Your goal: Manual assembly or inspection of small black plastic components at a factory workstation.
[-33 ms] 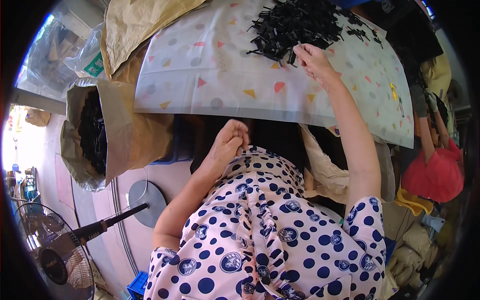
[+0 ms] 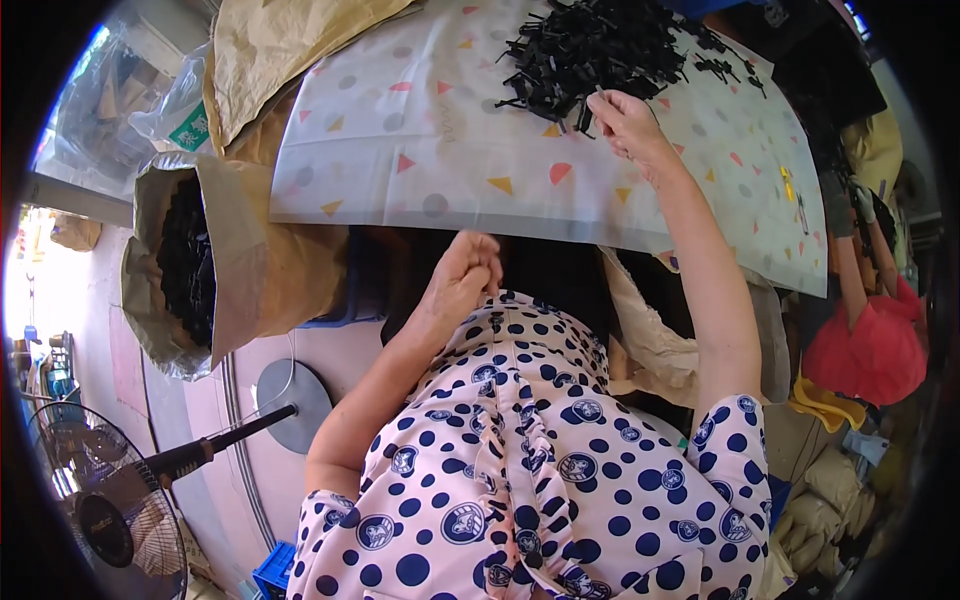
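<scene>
Right hand (image 2: 624,122): fingertips pinched, there beside the black heap (image 2: 592,55) (gripping anything? I can't tell!)
Left hand (image 2: 466,270): curled, near the patterned cloth (image 2: 370,165), any grip hidden!

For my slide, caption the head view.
Right hand at a heap of small black pieces on patterned white tablecloth.

Small workshop, indicated by black parts (image 2: 585,60) heaped at the far edge of the table (image 2: 370,120), a filled sack (image 2: 265,255) at its near left corner.
</scene>
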{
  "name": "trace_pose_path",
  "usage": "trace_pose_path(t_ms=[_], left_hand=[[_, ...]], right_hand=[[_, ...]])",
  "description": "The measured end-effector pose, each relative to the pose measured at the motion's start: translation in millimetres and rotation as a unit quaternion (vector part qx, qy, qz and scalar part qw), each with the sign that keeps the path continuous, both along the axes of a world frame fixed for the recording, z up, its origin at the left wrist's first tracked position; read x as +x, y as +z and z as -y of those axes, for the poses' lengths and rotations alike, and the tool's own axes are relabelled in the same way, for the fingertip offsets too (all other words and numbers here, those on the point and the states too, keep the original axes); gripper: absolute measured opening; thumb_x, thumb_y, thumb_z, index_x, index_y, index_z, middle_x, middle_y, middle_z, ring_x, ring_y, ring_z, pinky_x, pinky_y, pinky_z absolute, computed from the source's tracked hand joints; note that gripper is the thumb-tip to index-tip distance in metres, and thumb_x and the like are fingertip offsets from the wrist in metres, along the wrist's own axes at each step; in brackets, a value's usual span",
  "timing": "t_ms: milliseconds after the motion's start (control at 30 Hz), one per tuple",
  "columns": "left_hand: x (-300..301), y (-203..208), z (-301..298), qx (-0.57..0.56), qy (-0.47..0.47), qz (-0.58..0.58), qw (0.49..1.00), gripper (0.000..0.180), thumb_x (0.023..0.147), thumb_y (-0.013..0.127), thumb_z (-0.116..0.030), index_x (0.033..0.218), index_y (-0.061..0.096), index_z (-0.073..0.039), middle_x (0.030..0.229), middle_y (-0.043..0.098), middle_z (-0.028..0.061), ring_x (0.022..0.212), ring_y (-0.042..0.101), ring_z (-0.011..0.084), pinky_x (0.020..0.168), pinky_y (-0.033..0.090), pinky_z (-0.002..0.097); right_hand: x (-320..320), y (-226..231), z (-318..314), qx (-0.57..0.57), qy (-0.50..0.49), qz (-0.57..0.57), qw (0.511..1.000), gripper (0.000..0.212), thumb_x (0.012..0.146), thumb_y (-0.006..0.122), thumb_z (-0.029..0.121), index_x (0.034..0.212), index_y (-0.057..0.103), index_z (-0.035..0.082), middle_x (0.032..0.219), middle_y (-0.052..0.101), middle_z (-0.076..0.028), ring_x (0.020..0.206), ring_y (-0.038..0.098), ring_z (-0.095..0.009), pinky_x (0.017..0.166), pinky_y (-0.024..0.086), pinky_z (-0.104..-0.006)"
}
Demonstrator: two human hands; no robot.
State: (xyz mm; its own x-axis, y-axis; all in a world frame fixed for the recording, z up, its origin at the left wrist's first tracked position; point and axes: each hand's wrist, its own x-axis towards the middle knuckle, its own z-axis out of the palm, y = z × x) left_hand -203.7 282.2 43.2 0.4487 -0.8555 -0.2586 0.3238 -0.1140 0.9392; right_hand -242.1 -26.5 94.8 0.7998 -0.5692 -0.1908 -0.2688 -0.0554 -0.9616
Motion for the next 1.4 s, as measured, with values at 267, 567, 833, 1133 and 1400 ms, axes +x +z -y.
trace_pose_path(t_ms=[267, 567, 833, 1133, 1400], left_hand=[[-7.2, 31.7, 29.2, -0.030, 0.045, 0.319, 0.946, 0.069, 0.075, 0.070, -0.006, 0.133, 0.033, -0.004, 0.090, 0.058, 0.0120, 0.065, 0.055, 0.0177, 0.062, 0.048, 0.0297], [-40.0, 14.2, 2.3, -0.016, -0.044, 0.293, 0.955, 0.056, 0.076, 0.067, 0.001, 0.127, 0.042, -0.002, 0.081, 0.058, 0.0106, 0.067, 0.054, 0.0136, 0.063, 0.047, 0.0276], [-41.4, 8.1, 10.6, -0.072, -0.036, 0.294, 0.952, 0.043, 0.084, 0.055, 0.005, 0.124, 0.041, -0.001, 0.081, 0.056, 0.0075, 0.067, 0.055, 0.0099, 0.061, 0.047, 0.0241], [-22.4, 13.8, 5.3, -0.044, 0.029, 0.018, 0.998, 0.032, 0.093, 0.047, -0.003, 0.123, 0.037, -0.005, 0.087, 0.057, 0.0049, 0.061, 0.049, 0.0045, 0.051, 0.038, 0.0161], [-28.3, -2.3, 3.8, -0.057, 0.021, 0.071, 0.996, 0.031, 0.093, 0.047, -0.002, 0.123, 0.037, -0.006, 0.085, 0.054, 0.0022, 0.062, 0.048, 0.0046, 0.053, 0.038, 0.0167]], right_hand=[[-54.9, -9.8, -116.6, -0.056, 0.086, 0.052, 0.993, 0.018, 0.091, 0.059, 0.025, 0.082, 0.053, 0.010, 0.065, 0.047, 0.007, 0.057, 0.041, -0.001, 0.049, 0.033, -0.0181], [-99.7, -44.5, -177.9, 0.071, 0.064, 0.059, 0.994, 0.017, 0.091, 0.059, 0.017, 0.091, 0.057, 0.001, 0.074, 0.053, 0.004, 0.064, 0.045, -0.003, 0.055, 0.040, -0.0192], [-99.7, -36.5, -176.5, 0.170, -0.012, 0.105, 0.980, 0.013, 0.095, 0.051, 0.017, 0.099, 0.056, 0.006, 0.059, 0.043, 0.007, 0.048, 0.036, 0.000, 0.042, 0.025, -0.0168], [-92.8, -40.2, -189.6, 0.190, -0.019, 0.160, 0.969, 0.026, 0.097, 0.048, 0.028, 0.105, 0.051, 0.004, 0.062, 0.041, 0.006, 0.050, 0.031, -0.001, 0.044, 0.021, -0.0163], [-96.9, -49.7, -197.8, 0.138, 0.040, 0.195, 0.970, 0.019, 0.091, 0.059, 0.012, 0.104, 0.051, 0.001, 0.075, 0.049, 0.003, 0.065, 0.048, -0.003, 0.058, 0.040, -0.0178]])
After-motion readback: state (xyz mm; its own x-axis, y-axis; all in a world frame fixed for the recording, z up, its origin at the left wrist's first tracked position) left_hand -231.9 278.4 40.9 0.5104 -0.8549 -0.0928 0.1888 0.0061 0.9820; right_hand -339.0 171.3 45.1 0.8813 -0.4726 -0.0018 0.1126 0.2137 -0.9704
